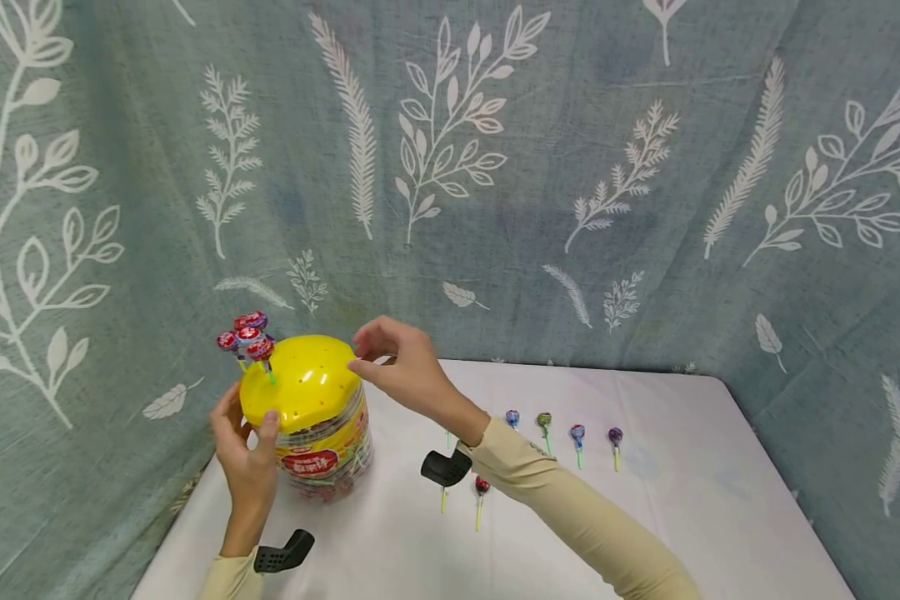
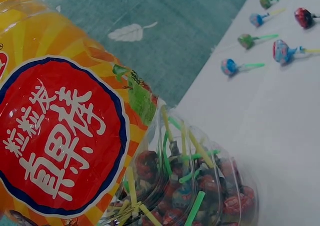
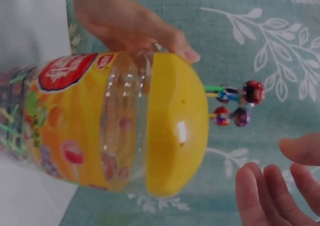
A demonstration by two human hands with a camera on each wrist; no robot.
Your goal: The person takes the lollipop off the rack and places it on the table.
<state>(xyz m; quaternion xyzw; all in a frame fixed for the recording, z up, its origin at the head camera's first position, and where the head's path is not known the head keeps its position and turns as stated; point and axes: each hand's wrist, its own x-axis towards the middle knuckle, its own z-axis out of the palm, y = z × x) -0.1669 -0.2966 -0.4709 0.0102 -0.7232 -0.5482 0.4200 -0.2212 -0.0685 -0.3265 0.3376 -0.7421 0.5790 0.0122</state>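
Observation:
A clear plastic candy jar [image 1: 326,458] with a yellow and red label stands on the left of the table. It is packed with lollipops [image 2: 180,186]. Its domed yellow lid [image 1: 307,379] is dotted with small holes. Several lollipops [image 1: 259,348] stick up from the lid's left side, wrapped heads upward. My left hand [image 1: 246,467] grips the jar from the left around the lid's edge, thumb at the front. Beside the lid's right edge is my right hand [image 1: 412,371]. In the right wrist view its fingers [image 3: 247,191] and thumb are apart, holding nothing.
Loose lollipops lie in spaced rows on the white table [image 1: 690,517], among them a purple one [image 1: 615,436] and a red one [image 1: 482,484]. My right forearm covers some of them. A grey-green leaf-patterned curtain [image 1: 495,275] hangs around the table.

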